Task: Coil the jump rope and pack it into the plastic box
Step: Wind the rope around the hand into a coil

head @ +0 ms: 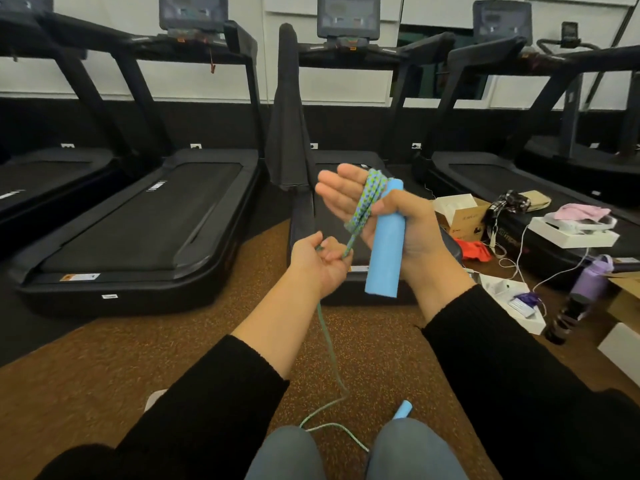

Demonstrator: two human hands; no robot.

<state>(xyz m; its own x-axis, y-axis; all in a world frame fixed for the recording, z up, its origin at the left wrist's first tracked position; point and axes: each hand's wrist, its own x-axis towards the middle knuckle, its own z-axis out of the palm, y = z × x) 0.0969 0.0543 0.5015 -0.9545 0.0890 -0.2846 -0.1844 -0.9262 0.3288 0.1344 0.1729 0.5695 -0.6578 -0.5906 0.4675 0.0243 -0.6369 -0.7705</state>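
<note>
1. right hand point(410, 220) pins the blue handle point(386, 244) under its thumb; jump rope point(367, 199) loops wrap its straight fingers.
2. left hand point(317, 263) pinches the rope just below; the rest trails to the floor point(207, 358) by the second handle point(402, 410).

We can read no text: print on the treadmill point(138, 216) deck, its warning sticker point(80, 277) and the cardboard box point(462, 216) is too blurred.

Blue-green braided rope point(369, 199) loops around the right hand point(410, 230), beside an upright blue foam handle point(384, 237). One strand drops through the left hand point(318, 265) to the floor point(207, 341), where the second handle point(403, 408) lies.
</note>
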